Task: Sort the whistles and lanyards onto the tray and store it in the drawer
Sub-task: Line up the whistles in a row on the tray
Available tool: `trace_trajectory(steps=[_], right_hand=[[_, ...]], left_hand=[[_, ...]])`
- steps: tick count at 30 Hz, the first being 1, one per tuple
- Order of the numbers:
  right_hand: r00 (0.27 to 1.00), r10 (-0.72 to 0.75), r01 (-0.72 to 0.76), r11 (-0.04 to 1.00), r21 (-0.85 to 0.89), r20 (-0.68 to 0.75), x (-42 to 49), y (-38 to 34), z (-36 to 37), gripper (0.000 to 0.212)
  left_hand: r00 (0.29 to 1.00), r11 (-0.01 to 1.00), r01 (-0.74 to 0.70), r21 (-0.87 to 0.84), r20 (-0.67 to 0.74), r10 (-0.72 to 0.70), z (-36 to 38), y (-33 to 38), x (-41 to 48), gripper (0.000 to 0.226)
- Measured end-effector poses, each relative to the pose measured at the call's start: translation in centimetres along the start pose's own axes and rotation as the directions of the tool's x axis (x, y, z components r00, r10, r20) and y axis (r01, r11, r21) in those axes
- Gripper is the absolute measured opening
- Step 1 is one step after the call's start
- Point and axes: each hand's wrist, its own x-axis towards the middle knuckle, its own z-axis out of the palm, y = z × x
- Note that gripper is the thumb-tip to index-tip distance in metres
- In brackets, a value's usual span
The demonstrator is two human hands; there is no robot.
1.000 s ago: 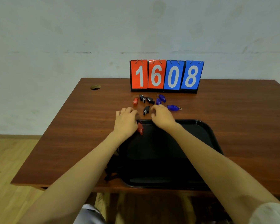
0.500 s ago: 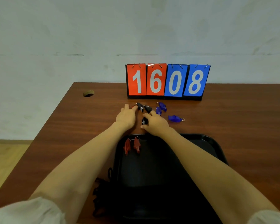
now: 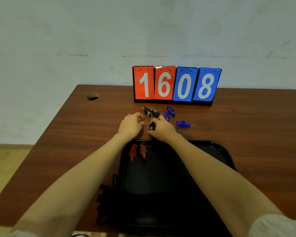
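Head view: two red whistles [image 3: 138, 151] already lie side by side at the far left corner of the black tray [image 3: 217, 149], which sits on the near part of the table [image 3: 67, 134]. Both hands work just beyond the tray's far rim. The left hand [image 3: 131, 126] has its fingers curled narrow around something red, probably a third red whistle, though only a sliver shows. The right hand [image 3: 162, 128] pinches a black whistle [image 3: 152, 126] between thumb and fingers. Two more black whistles [image 3: 150, 112] lie just past the hands, near the scoreboard [image 3: 176, 84]. To their right are two blue whistles [image 3: 168, 112] close together, and a third blue one [image 3: 183, 124] a little apart, further right.

I judge the sorting as early: two whistles placed, two in hand, five left on the table. A dark tangle at the tray's near left edge looks like the lanyards [image 3: 106, 202], apparently off the tray. No drawer is in view. The arms hide much of the tray floor, and its near edge is cut off.
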Motion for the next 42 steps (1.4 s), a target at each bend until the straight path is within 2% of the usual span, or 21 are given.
trace_trajectory(steps=[3,7,11,15,19,23,26,29,31,34,38,42], right_hand=[[0.999,0.033,-0.032,0.999,0.040,-0.024,-0.6,-0.1,-0.7,0.050],[0.991,0.047,-0.035,0.995,0.091,-0.124,-2.7,0.4,-1.8,0.056],[0.988,0.035,-0.027,0.998,0.057,-0.152,-5.7,2.0,-2.4,0.058],[0.987,0.057,-0.050,0.997,0.050,-0.152,-8.8,3.8,-2.7,0.051],[0.988,0.059,-0.055,0.998,0.031,-0.143,-11.2,5.5,-2.4,0.046],[0.989,0.055,-0.051,0.998,0.029,-0.135,-12.6,6.3,-2.3,0.045],[0.993,0.047,-0.044,0.999,0.024,-0.111,-13.1,6.3,-1.9,0.049],[0.994,0.049,-0.046,0.998,0.032,-0.100,-13.3,6.4,-1.7,0.050],[0.993,0.046,-0.043,0.999,0.034,-0.106,-13.5,6.4,-1.6,0.050],[0.992,0.049,-0.045,0.998,0.040,-0.113,-13.6,6.6,-1.7,0.049],[0.990,0.057,-0.051,0.997,0.049,-0.126,-13.8,6.9,-1.8,0.045],[0.992,0.060,-0.054,0.997,0.055,-0.112,-13.8,6.8,-1.8,0.047]], left_hand=[[1.000,0.995,-0.026,-0.098,-0.003,0.025,-0.7,1.1,-2.5,0.030],[0.995,0.995,-0.087,-0.045,0.037,0.089,-0.3,2.7,-5.7,0.025],[0.990,0.992,-0.121,-0.047,0.069,0.124,1.0,4.5,-8.0,0.024],[0.974,0.980,-0.187,0.067,0.145,0.176,2.4,6.0,-9.4,0.034],[0.956,0.977,-0.185,0.109,0.248,0.154,3.8,6.6,-10.4,0.041],[0.944,0.963,-0.210,0.172,0.291,0.154,5.1,6.9,-11.3,0.042],[0.960,0.951,-0.206,0.232,0.237,0.150,5.3,6.7,-11.2,0.044],[0.968,0.971,-0.165,0.174,0.216,0.126,5.1,6.4,-11.2,0.044],[0.967,0.966,-0.186,0.178,0.205,0.149,5.1,6.2,-11.4,0.044],[0.966,0.927,-0.244,0.286,0.159,0.205,5.4,6.0,-11.8,0.049],[0.970,0.866,-0.242,0.439,0.090,0.226,5.7,5.4,-12.4,0.050],[0.973,0.848,-0.220,0.483,0.047,0.226,5.2,5.0,-12.5,0.047]])
